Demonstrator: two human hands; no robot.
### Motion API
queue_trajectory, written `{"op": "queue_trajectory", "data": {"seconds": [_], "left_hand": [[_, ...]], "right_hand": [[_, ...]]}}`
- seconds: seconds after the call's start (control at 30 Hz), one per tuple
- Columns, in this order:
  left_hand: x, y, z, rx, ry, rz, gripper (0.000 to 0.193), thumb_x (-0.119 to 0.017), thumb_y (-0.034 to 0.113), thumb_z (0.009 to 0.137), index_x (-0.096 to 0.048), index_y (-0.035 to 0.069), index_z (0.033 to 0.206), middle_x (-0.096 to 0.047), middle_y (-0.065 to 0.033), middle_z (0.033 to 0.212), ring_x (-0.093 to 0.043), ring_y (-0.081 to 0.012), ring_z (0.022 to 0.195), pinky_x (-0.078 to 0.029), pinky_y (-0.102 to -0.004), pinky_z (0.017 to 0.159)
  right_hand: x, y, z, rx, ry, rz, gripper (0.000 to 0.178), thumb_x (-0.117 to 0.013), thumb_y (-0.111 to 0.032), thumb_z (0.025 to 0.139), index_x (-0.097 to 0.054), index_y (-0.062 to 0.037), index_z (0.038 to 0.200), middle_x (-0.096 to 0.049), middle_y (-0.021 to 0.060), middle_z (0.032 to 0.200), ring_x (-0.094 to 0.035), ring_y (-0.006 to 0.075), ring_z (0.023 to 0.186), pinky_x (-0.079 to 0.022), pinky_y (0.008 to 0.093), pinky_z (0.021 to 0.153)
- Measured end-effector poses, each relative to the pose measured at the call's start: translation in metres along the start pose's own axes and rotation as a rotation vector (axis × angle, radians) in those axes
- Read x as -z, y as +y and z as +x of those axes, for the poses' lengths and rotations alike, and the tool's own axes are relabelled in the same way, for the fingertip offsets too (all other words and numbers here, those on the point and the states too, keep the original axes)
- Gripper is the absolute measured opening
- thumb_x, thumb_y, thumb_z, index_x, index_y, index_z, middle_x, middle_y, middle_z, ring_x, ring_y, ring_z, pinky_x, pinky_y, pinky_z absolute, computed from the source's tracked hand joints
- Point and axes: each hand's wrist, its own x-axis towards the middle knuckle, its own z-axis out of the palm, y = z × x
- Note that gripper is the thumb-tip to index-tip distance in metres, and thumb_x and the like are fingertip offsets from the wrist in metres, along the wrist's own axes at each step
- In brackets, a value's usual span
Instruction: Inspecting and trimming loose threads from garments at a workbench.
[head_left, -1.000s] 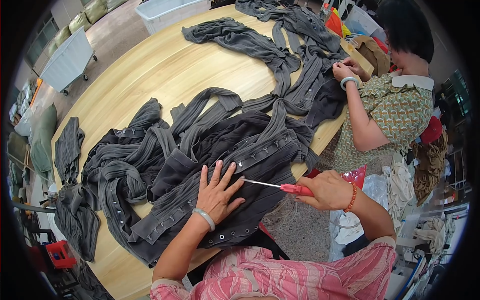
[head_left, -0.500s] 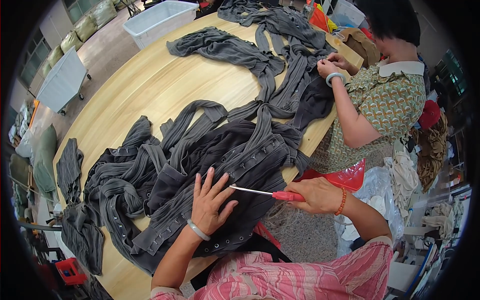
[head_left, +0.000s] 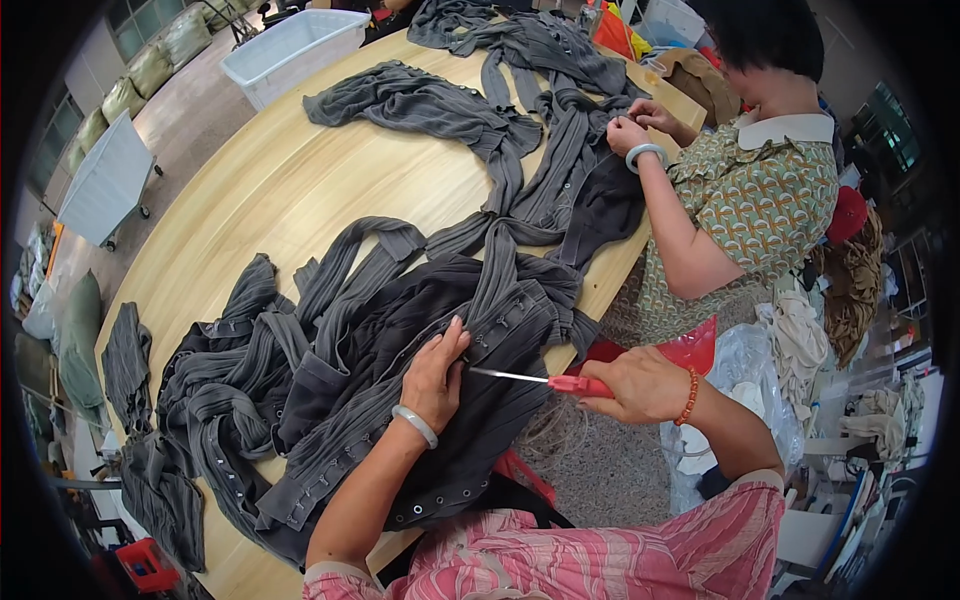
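A heap of dark grey ribbed garments (head_left: 350,320) lies on the wooden table in front of me. A row of small metal hooks runs along the placket of the nearest garment (head_left: 485,345), and round eyelets line its lower edge. On that cloth rests my left hand (head_left: 432,385), fingers drawn together and gripping the fabric, a pale bangle at the wrist. Closed round the red handle of a screwdriver-like tool (head_left: 578,385) is my right hand (head_left: 645,385). Its thin metal shaft points left, the tip just right of my left hand over the placket.
Across the table's right side a co-worker (head_left: 745,215) handles more grey garments (head_left: 560,70). Beside me are a red plastic seat (head_left: 690,355) and a clear plastic bag (head_left: 735,390). White wheeled bins (head_left: 110,185) stand beyond the light wooden table (head_left: 215,245).
My left hand has shifted right and slightly up; its spread fingers have closed together on the cloth. The right hand still holds the tool in nearly the same place. The whole view has shifted slightly.
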Motion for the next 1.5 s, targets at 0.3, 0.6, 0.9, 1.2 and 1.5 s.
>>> {"op": "queue_trajectory", "data": {"seconds": [0.3, 0.6, 0.9, 1.2, 1.5], "left_hand": [[0.001, -0.001, 0.0, -0.073, -0.056, 0.048, 0.051, -0.057, -0.012, 0.078, -0.058, 0.002, 0.127, -0.06, -0.0148, 0.13, -0.056, -0.0314, 0.124, -0.04, -0.0456, 0.109], [-0.024, 0.026, 0.047, -0.207, -0.061, 0.202, 0.04, -0.07, 0.01, 0.08, -0.06, 0.008, 0.119, -0.056, -0.0106, 0.096, -0.059, -0.029, 0.079, -0.048, -0.0387, 0.066], [-0.049, 0.004, 0.049, -0.171, -0.116, 0.112, 0.02, -0.064, 0.005, 0.083, -0.065, 0.006, 0.103, -0.057, -0.011, 0.093, -0.062, -0.0314, 0.079, -0.052, -0.0405, 0.066], [-0.062, 0.02, 0.07, -0.13, -0.23, 0.344, 0.03, -0.066, 0.023, 0.087, -0.066, 0.015, 0.116, -0.06, -0.0062, 0.084, -0.064, -0.0266, 0.074, -0.051, -0.0373, 0.062], [-0.066, 0.003, 0.053, -0.106, -0.106, 0.178, 0.025, -0.06, 0.012, 0.081, -0.068, 0.008, 0.105, -0.058, -0.0105, 0.083, -0.063, -0.0301, 0.08, -0.051, -0.0412, 0.069]], "right_hand": [[-0.027, 0.014, -0.002, 0.031, -0.011, 0.091, 0.034, -0.061, -0.041, 0.091, -0.059, -0.0114, 0.106, -0.067, 0.0179, 0.079, -0.066, 0.0388, 0.079, -0.05, 0.0496, 0.071], [-0.026, 0.038, -0.026, -0.039, 0.269, 0.185, 0.032, -0.062, -0.036, 0.091, -0.057, -0.0118, 0.111, -0.066, 0.0145, 0.086, -0.065, 0.0367, 0.086, -0.049, 0.0486, 0.07], [-0.024, 0.045, -0.04, -0.14, 0.103, 0.052, 0.032, -0.063, -0.04, 0.089, -0.06, -0.0124, 0.105, -0.067, 0.018, 0.081, -0.066, 0.0395, 0.081, -0.049, 0.0515, 0.071], [-0.04, 0.057, -0.035, -0.156, 0.306, 0.127, 0.032, -0.064, -0.038, 0.089, -0.058, -0.0132, 0.109, -0.068, 0.0175, 0.082, -0.066, 0.0386, 0.081, -0.049, 0.052, 0.069], [-0.035, 0.039, -0.038, -0.052, 0.417, 0.262, 0.029, -0.07, -0.023, 0.084, -0.062, -0.0084, 0.108, -0.067, 0.0182, 0.083, -0.065, 0.0408, 0.079, -0.05, 0.0467, 0.068]]}}
